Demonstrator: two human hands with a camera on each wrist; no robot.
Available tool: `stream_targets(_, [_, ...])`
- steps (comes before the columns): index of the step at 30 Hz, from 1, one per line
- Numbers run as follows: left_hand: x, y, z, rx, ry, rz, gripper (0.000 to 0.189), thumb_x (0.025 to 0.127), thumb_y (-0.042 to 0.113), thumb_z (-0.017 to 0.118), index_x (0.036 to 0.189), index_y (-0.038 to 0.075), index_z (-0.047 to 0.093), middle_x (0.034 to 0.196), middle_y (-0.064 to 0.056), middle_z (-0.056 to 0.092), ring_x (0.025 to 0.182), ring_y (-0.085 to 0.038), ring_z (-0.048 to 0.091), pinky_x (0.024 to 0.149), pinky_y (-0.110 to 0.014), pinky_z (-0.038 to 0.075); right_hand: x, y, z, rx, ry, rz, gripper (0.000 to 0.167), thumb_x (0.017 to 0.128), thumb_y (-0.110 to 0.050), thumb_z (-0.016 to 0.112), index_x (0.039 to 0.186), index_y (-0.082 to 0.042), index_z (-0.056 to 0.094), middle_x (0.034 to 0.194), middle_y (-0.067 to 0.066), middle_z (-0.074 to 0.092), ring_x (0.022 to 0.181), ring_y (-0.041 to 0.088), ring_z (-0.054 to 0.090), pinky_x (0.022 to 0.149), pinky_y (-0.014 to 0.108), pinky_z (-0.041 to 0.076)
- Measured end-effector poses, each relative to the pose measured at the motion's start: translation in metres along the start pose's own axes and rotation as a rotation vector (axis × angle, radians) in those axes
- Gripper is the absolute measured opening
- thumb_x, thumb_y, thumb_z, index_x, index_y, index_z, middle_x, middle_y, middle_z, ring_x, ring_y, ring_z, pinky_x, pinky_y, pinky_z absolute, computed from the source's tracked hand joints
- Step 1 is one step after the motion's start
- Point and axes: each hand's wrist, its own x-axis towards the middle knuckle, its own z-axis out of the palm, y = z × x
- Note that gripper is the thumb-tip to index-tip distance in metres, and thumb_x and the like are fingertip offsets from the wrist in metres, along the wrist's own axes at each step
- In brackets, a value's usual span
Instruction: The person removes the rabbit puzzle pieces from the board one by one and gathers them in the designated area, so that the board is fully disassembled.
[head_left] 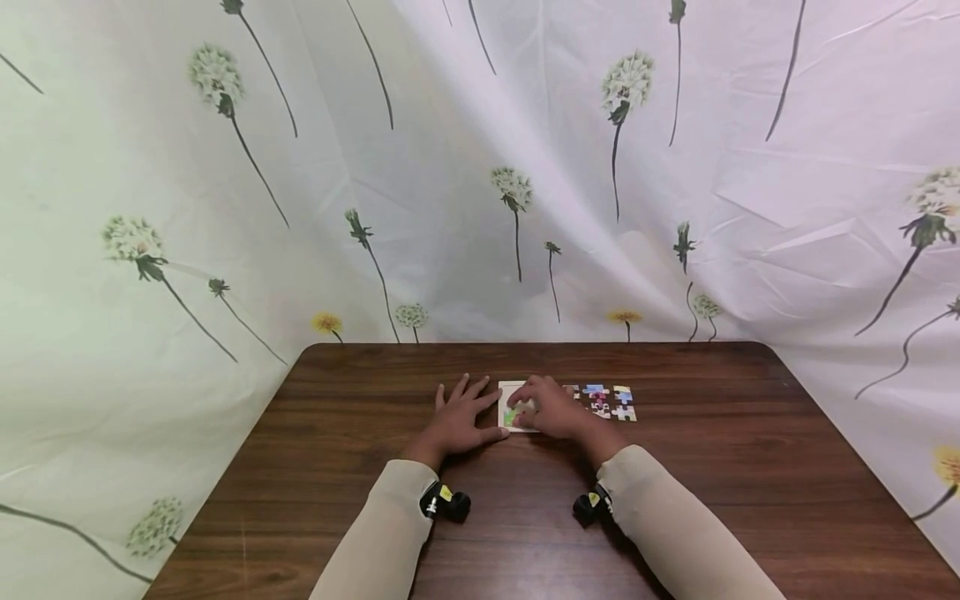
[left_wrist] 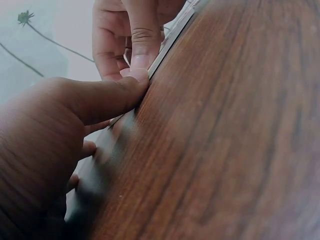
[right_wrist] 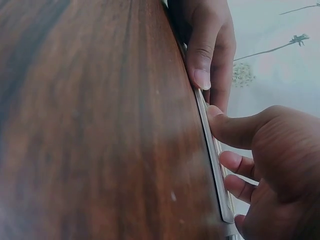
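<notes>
A small puzzle tray (head_left: 512,388) with a pale rim lies on the table, green printed pieces (head_left: 511,416) showing inside it. My left hand (head_left: 459,423) rests at its left side with fingers spread, the thumb touching the near-left corner. Over the tray my right hand (head_left: 553,408) bends its fingers downward, thumb apart from the index finger. In the right wrist view, the right thumb and fingertips touch the tray (right_wrist: 212,155); whether they pinch a piece is hidden. The thumbs come close together in the left wrist view. Several loose puzzle pieces (head_left: 623,403) lie right of the right hand.
The dark wooden table (head_left: 517,533) extends around both arms, its far edge just beyond the tray. Behind it hangs a pale cloth (head_left: 450,208) printed with dandelions. Each wrist carries a small black camera (head_left: 453,506).
</notes>
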Motion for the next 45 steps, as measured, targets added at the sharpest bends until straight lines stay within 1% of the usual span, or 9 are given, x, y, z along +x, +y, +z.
stream_targets(3, [0.0,0.0,0.0,-0.008,0.0,-0.002,0.079,0.1,0.061,0.071,0.168,0.028,0.048,0.182,-0.008,0.03,0.172,-0.045,0.011,0.129,-0.081,-0.001,0.001,-0.001,0.002,-0.014,0.008,0.024,0.019,0.098,-0.026,0.083,0.117,-0.023,0.082,0.125,0.005,0.067,0.119,0.029,0.056,0.1,0.061,0.035])
stream_targets(7, [0.001,0.0,0.0,-0.009,-0.001,-0.008,0.078,0.1,0.062,0.071,0.167,0.029,0.048,0.182,-0.007,0.03,0.172,-0.045,0.011,0.13,-0.081,-0.001,0.003,-0.003,0.003,-0.018,0.027,0.042,0.018,0.094,-0.025,0.087,0.11,-0.022,0.08,0.114,0.004,0.068,0.112,0.026,0.056,0.096,0.055,0.036])
stream_targets(15, [-0.001,0.0,0.001,-0.018,0.003,-0.005,0.079,0.099,0.061,0.074,0.167,0.028,0.049,0.181,-0.008,0.031,0.172,-0.045,0.012,0.13,-0.08,-0.001,0.005,-0.006,0.004,0.017,0.039,0.056,0.021,0.09,-0.021,0.09,0.106,-0.022,0.076,0.104,0.001,0.068,0.107,0.023,0.055,0.099,0.059,0.036])
stream_targets(21, [0.0,0.0,0.0,-0.015,-0.001,-0.013,0.079,0.099,0.062,0.073,0.167,0.03,0.049,0.182,-0.006,0.03,0.172,-0.043,0.01,0.131,-0.079,-0.003,0.006,-0.007,0.003,0.011,0.057,0.023,0.023,0.088,-0.021,0.092,0.104,-0.023,0.077,0.091,-0.003,0.065,0.091,0.014,0.056,0.085,0.041,0.032])
stream_targets(25, [0.0,0.0,0.0,-0.021,0.005,-0.007,0.079,0.099,0.061,0.074,0.167,0.028,0.05,0.181,-0.007,0.031,0.172,-0.044,0.012,0.13,-0.08,-0.002,0.005,-0.006,0.002,0.018,0.06,-0.014,0.024,0.087,-0.018,0.092,0.104,-0.019,0.076,0.081,-0.005,0.063,0.076,0.008,0.057,0.082,0.037,0.029])
stream_targets(28, [-0.001,0.0,-0.001,-0.019,0.003,-0.004,0.079,0.099,0.061,0.073,0.167,0.027,0.049,0.181,-0.007,0.031,0.172,-0.044,0.012,0.13,-0.08,-0.001,0.005,-0.007,0.003,0.008,0.065,-0.018,0.025,0.086,-0.018,0.093,0.103,-0.018,0.075,0.081,-0.005,0.064,0.075,0.009,0.057,0.081,0.037,0.029])
stream_targets(35, [0.0,-0.001,0.0,-0.015,-0.008,-0.007,0.079,0.1,0.062,0.072,0.168,0.029,0.048,0.182,-0.005,0.029,0.172,-0.043,0.01,0.131,-0.079,-0.003,0.005,-0.011,0.004,-0.056,0.087,0.001,0.028,0.084,-0.02,0.095,0.101,-0.019,0.072,0.094,-0.003,0.068,0.086,0.013,0.063,0.082,0.037,0.03])
stream_targets(40, [0.0,0.0,-0.001,-0.018,-0.012,-0.004,0.08,0.1,0.061,0.073,0.168,0.027,0.048,0.182,-0.006,0.03,0.172,-0.043,0.01,0.131,-0.079,-0.003,0.003,-0.015,0.002,-0.041,0.101,-0.016,0.031,0.083,-0.016,0.095,0.1,-0.019,0.069,0.088,-0.006,0.072,0.083,0.014,0.065,0.085,0.04,0.03])
stream_targets(45, [0.0,-0.001,0.0,-0.018,-0.012,-0.007,0.08,0.1,0.061,0.073,0.168,0.028,0.048,0.182,-0.006,0.03,0.172,-0.043,0.01,0.131,-0.079,-0.002,0.003,-0.014,0.001,0.019,0.108,-0.032,0.029,0.086,-0.013,0.093,0.098,-0.021,0.069,0.085,-0.008,0.07,0.077,0.009,0.059,0.089,0.043,0.03])
